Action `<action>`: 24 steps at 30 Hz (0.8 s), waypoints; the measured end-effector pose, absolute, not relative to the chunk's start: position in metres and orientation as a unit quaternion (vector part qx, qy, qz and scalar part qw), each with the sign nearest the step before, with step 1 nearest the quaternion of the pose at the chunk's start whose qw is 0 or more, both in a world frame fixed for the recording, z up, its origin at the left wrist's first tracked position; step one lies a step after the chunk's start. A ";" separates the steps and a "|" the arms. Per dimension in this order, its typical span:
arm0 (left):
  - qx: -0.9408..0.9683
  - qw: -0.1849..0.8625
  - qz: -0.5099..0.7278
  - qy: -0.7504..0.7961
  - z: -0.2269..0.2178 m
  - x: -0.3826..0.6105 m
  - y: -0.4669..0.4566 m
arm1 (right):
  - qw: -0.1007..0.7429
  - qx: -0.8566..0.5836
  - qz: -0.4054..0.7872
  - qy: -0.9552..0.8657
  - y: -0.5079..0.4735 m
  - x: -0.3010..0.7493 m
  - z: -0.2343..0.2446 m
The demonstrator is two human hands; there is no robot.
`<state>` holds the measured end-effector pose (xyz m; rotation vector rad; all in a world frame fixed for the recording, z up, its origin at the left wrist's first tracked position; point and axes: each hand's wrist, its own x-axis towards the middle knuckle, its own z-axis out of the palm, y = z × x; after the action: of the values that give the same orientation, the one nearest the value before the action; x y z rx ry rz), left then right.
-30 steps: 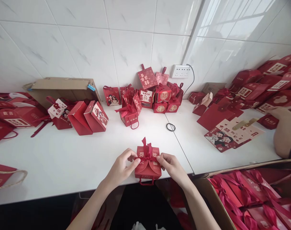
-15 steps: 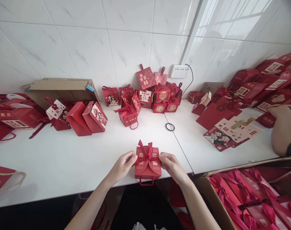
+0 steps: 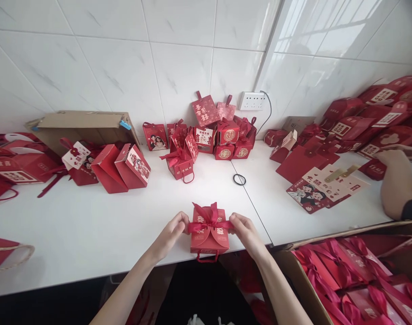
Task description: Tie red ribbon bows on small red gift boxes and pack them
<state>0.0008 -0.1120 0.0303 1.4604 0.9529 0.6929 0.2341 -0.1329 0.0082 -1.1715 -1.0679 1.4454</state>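
A small red gift box stands at the near edge of the white table, right in front of me. A red ribbon is tied in a bow across its top. My left hand pinches the ribbon's left end beside the box. On the other side my right hand pinches the right end. The ribbon runs taut between the two hands. A small red loop handle hangs below the box front.
A heap of red gift boxes sits at the back by a wall socket. More red boxes and a cardboard box lie left. A black hair band lies mid-table. Another person's hand rests at right. A carton of ribboned boxes stands lower right.
My hands have moved apart, pulling the ribbon ends sideways so the bow is drawn tighter. The other person's hand at right shifted slightly.
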 end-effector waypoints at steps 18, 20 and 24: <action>0.684 0.338 0.363 0.536 0.053 -0.004 -0.115 | 0.358 -0.546 0.462 -0.600 -0.175 0.230 0.048; 0.712 0.372 0.318 0.503 0.056 -0.001 -0.118 | 0.341 -0.583 0.424 -0.603 -0.173 0.224 0.051; 0.747 0.384 0.289 0.460 0.057 0.004 -0.115 | 0.220 -0.572 0.458 -0.644 -0.176 0.202 0.056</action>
<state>0.0038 -0.1152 0.0566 1.9027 1.1723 0.7372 0.2016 -0.1764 0.0562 -1.5831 -1.7810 1.2663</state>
